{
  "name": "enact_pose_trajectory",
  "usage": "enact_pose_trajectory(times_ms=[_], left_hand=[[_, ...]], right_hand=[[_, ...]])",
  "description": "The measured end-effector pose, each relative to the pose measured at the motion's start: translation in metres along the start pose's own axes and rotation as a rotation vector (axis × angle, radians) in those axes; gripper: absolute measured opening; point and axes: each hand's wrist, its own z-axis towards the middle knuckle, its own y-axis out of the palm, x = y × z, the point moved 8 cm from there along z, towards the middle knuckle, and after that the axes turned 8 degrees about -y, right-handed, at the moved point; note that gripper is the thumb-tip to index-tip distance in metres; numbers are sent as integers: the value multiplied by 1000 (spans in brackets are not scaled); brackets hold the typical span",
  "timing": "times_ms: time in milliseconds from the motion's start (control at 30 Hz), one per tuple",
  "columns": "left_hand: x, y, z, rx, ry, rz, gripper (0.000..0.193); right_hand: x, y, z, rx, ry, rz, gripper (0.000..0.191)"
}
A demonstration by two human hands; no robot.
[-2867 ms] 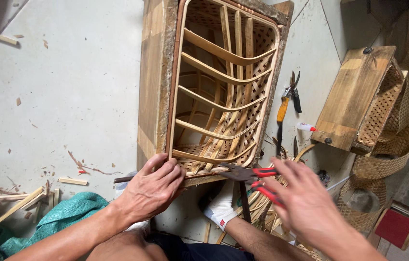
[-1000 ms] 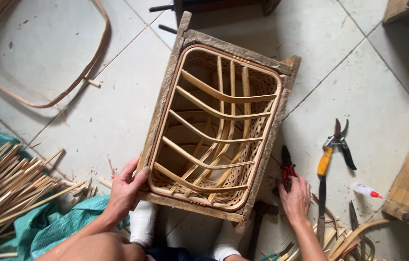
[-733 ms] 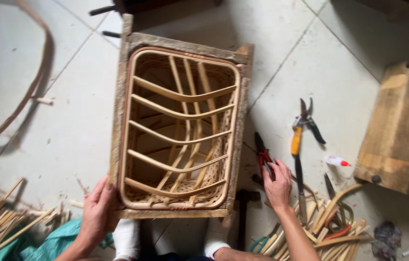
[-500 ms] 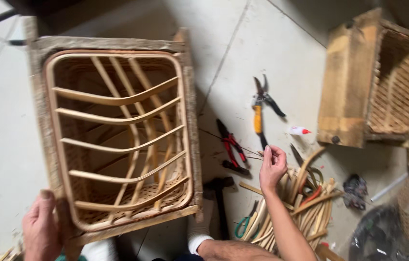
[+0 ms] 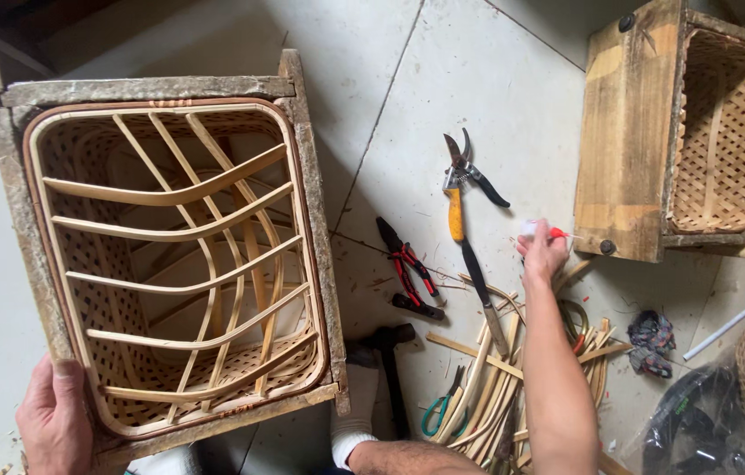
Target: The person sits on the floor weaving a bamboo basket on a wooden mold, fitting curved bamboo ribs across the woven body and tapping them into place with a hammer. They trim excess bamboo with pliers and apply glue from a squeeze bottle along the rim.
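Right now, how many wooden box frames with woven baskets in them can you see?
2. The large wooden frame stands at the left, with the left hand on its near corner. A smaller wooden frame lies at the upper right, beyond the right hand. More may sit outside the view.

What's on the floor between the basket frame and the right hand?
Head view: red-handled pliers and orange-handled pruning shears lie between the basket frame and right hand.

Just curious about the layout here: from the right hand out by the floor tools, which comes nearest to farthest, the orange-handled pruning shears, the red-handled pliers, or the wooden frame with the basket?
From the right hand:
1. Orange-handled pruning shears, just left.
2. Red-handled pliers, farther left.
3. Wooden frame with the basket, far left.
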Motion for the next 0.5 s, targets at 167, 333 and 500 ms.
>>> enact_pose_trajectory(times_ms=[167,333,500], left_hand=[[47,1,-15,35,226,29,45],[123,8,45,-32,231,-91,51],[230,41,136,-56,381,-24,76]], right_hand=[[-50,12,-19,-315,-76,246,35],[-135,62,-62,-740,-179,363,37],[-196,150,-134,-962,-466,30,37]])
